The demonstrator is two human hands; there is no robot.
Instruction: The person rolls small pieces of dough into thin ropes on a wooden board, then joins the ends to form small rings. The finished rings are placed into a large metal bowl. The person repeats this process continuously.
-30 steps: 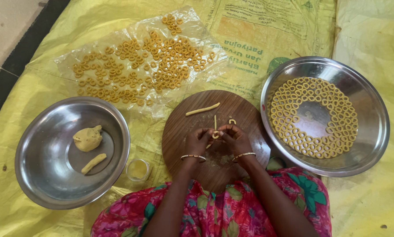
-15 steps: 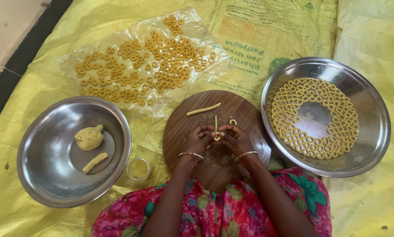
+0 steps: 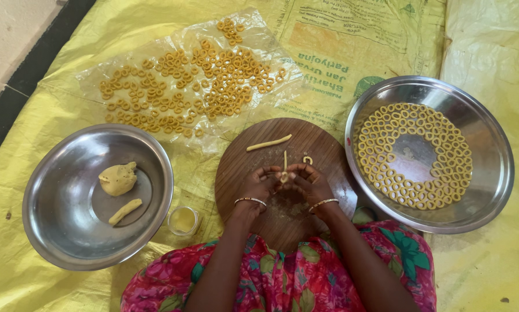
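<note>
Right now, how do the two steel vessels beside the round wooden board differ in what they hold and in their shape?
The steel bowl on the person's left is deeper and holds only a dough lump and a short dough roll. The steel plate on the right is shallower and flatter, and holds many small dough rings laid in circles around a bare centre. Both are round, shiny and rest on the yellow sheet.

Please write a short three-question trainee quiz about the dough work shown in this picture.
1. True or false: both hands, the left hand and the right hand, pinch a thin dough strip over the round wooden board.
2. Which steel vessel holds the dough lump: A, the left bowl, or B, the right plate?
3. What lies on the clear plastic sheet?

Key: 1 true. 2 A. 3 Many loose dough rings.
</note>
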